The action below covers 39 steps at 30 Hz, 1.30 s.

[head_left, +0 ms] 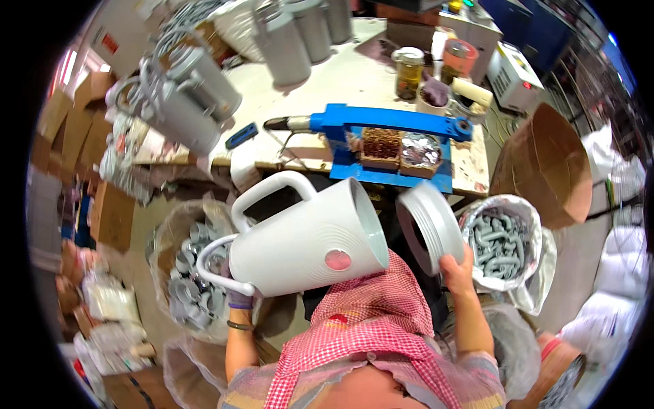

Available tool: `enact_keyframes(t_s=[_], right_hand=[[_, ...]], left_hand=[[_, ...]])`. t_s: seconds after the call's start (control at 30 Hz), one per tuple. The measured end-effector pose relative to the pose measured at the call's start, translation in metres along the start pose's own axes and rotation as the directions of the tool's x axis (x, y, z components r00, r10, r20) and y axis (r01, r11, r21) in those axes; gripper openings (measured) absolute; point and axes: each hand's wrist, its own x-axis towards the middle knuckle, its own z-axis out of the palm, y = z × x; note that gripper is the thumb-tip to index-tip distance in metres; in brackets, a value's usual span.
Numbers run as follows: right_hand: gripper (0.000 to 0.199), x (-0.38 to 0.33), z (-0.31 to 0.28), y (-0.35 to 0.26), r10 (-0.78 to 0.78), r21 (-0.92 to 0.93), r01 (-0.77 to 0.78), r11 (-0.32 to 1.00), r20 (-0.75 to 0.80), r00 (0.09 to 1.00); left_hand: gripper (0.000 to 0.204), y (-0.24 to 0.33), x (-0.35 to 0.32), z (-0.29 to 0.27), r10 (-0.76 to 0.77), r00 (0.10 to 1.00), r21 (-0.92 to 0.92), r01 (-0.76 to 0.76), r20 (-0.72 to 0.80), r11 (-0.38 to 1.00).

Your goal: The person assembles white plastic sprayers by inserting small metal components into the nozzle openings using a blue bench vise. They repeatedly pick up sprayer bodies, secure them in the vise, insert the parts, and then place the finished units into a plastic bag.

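Tilted on its side across my lap is a light grey plastic jug [293, 252], with a looped side handle, a thin curved bail handle at its left end and a round pink sticker. Its wide open end faces right. My left hand [241, 298], partly hidden behind the jug, supports its left end near the bail; most fingers are out of sight. On the right, my right hand [458, 267] grips a grey ridged plastic ring [443, 228] by its lower edge. Ring and jug are apart, with the ring just right of the open end.
Ahead is a worktable [266, 112] with a blue lever press [395, 119], small metal parts, jars and grey jugs [283, 51]. Lined tubs of curved grey parts flank me, left [197, 273] and right [501, 242]. A tall cardboard drum [545, 163] stands at right.
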Motion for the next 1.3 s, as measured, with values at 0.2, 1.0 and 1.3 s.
enact_keyframes(t_s=[0.2,1.0,1.3], right_hand=[[0.089,0.062,0.091,-0.020,-0.643,-0.308,0.742,0.595,0.373,0.670],[0.064,0.142,0.288,0.017,0.286,0.086,-0.405,0.910,0.577,0.765],[0.083,0.122,0.287,-0.029,-0.529,0.192,0.707,0.681,0.796,0.294]], left_hand=[[0.040,-0.001,-0.024,-0.007,-0.017,1.000,0.216,0.013,0.013,0.976],[0.050,0.143,-0.044,-0.034,0.684,0.548,0.636,-0.318,-0.482,0.703],[0.046,0.090,-0.079,-0.072,-0.063,0.868,0.119,0.139,-0.493,0.983]])
